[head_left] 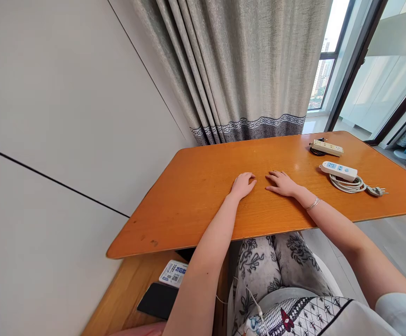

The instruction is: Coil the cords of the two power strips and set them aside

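Observation:
My left hand (pixel 242 185) rests palm down on the orange wooden table (pixel 189 205), fingers loosely curled and holding nothing. Just to its right, my right hand (pixel 283 183) lies flat on the tabletop with fingers stretched out, a thin bracelet on the wrist. The two hands sit close together near the table's middle, not touching. A white power strip with blue sockets (pixel 339 170) and its coiled cord (pixel 348 185) lies to the right of my right hand. A second, cream power strip (pixel 326 148) sits farther back.
A grey curtain (pixel 238 70) hangs behind the table, with a window and dark door frame at the right. A white wall panel fills the left. Below the table's near edge, a lower wooden surface holds a black phone (pixel 158 300) and a printed card (pixel 173 273).

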{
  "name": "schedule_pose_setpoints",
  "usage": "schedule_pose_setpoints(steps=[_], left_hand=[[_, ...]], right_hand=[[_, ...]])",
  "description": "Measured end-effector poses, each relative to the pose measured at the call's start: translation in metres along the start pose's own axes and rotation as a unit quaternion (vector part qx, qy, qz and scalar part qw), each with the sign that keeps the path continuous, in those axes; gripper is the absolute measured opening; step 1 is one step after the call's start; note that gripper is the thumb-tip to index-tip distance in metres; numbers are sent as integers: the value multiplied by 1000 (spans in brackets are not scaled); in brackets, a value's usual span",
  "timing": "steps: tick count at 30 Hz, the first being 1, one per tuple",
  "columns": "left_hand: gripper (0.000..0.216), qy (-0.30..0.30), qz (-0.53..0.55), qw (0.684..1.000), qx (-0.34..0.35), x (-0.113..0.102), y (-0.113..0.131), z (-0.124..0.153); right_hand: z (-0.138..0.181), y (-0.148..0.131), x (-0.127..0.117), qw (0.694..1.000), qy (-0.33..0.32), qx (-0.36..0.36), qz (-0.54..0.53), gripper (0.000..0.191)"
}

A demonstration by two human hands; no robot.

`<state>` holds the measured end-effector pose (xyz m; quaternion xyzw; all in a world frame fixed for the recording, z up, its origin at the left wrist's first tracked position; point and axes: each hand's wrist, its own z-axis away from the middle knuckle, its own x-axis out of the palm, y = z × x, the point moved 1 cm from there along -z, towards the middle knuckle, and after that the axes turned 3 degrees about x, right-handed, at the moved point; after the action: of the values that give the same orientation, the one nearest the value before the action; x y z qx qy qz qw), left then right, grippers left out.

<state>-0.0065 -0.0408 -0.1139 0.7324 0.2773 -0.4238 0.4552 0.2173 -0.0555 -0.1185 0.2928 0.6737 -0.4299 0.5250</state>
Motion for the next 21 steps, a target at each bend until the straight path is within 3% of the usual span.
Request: schedule_pose_setpoints(steps=[14, 18, 21], left_hand=[[25, -2, 7, 1000, 1, -1, 0, 0], [26, -4, 5, 1000, 2, -1, 0, 0], [27, -8, 5, 1000, 0, -1, 0, 0]], right_hand=[[7, -5, -11, 999, -19, -10, -40, 69], [26, 3, -31, 996, -3, -29, -80, 65], [49, 26, -59, 998, 62, 20, -3, 57]])
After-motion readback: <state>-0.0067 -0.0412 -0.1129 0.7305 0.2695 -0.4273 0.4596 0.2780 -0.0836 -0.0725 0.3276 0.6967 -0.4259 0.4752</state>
